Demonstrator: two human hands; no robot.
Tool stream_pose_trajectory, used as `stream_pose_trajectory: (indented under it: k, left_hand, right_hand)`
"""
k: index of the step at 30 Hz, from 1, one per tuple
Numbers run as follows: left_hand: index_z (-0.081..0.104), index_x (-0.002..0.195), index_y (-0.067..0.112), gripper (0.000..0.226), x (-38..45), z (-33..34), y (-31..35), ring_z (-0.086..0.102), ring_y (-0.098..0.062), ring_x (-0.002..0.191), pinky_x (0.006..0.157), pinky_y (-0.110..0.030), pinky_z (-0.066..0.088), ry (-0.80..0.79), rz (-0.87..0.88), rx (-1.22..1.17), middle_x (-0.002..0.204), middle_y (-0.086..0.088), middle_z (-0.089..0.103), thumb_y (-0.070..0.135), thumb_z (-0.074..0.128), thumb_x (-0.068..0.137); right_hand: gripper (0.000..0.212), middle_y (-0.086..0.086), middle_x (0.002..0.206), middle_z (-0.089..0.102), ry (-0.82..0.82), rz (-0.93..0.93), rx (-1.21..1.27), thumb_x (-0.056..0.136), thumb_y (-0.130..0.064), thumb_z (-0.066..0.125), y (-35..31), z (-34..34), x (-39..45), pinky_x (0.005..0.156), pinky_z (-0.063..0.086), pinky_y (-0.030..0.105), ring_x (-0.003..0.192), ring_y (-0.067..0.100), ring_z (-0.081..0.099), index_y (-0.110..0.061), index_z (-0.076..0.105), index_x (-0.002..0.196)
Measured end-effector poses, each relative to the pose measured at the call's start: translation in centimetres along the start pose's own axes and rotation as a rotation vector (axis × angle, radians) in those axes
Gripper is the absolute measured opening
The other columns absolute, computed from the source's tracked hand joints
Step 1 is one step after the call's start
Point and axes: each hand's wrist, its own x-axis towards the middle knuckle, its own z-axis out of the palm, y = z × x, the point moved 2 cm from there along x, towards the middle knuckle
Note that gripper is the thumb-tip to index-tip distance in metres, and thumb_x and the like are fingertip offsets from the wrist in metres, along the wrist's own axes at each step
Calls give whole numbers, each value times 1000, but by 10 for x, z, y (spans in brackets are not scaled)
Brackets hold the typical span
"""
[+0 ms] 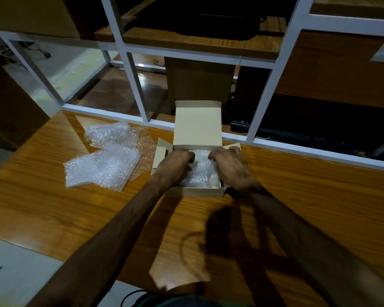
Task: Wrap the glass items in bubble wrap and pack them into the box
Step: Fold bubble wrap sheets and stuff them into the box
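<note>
A small cardboard box (197, 127) stands open on the wooden table, its lid upright at the back. Inside lies a bundle wrapped in bubble wrap (200, 171); the glass under the wrap is hidden. My left hand (175, 166) is in the left side of the box, fingers curled onto the bundle. My right hand (230, 166) covers the right side, fingers curled over the bundle's top edge. Both hands press the bundle down in the box.
Loose bubble wrap sheets (104, 165) lie left of the box on the table (53, 207). A white-framed glass partition (140, 89) runs along the table's far edge. Large cardboard boxes (11, 107) stand at the left. White paper (16, 267) lies at the near left corner.
</note>
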Motion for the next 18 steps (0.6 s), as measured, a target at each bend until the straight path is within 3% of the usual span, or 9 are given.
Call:
stream_pose_trajectory:
  k: [2, 4, 7, 11, 15, 18]
  left_hand:
    - [70, 111, 13, 19, -19, -10, 3, 67, -18, 96, 80, -27, 56, 62, 75, 25, 113, -8, 71, 8, 70, 93]
    - [72, 110, 11, 16, -48, -20, 11, 65, -18, 96, 81, -31, 54, 171, 133, -12, 109, -5, 72, 12, 72, 94]
    - [73, 103, 11, 8, -87, -19, 10, 64, -15, 90, 77, -31, 56, 301, 99, -137, 101, -1, 71, 15, 70, 96]
    - [75, 102, 13, 6, -134, -4, -11, 62, -6, 91, 73, -9, 48, 407, -58, -236, 101, 5, 71, 14, 72, 97]
    - [76, 105, 14, 8, -183, 18, -39, 68, -11, 93, 75, -28, 57, 479, -222, -273, 104, 4, 74, 16, 71, 98]
    - [75, 104, 15, 8, -209, 25, -53, 67, -12, 90, 77, -33, 58, 496, -315, -261, 104, 4, 74, 17, 70, 99]
  right_hand:
    - [37, 1, 131, 69, 87, 8, 85, 94, -4, 72, 0, -13, -11, 109, 42, 40, 119, 22, 64, -22, 70, 126]
    - [23, -1, 120, 70, 170, 90, 248, 98, -13, 71, -4, -24, -30, 99, 48, 37, 111, 19, 63, -20, 74, 120]
    - [12, -6, 106, 67, 251, 218, 437, 101, -20, 67, -14, -22, -63, 88, 56, 44, 100, 17, 61, -23, 74, 110]
    - [12, -3, 106, 70, 310, 200, 588, 101, -18, 65, -45, -6, -94, 84, 59, 46, 97, 14, 64, -18, 75, 107]
    - [10, -5, 98, 69, 264, 165, 713, 100, -18, 66, -81, 12, -102, 79, 58, 40, 91, 10, 62, -16, 76, 103]
    - [6, -3, 94, 68, 207, 77, 747, 98, -17, 70, -105, 27, -94, 76, 57, 42, 88, 13, 62, -18, 75, 102]
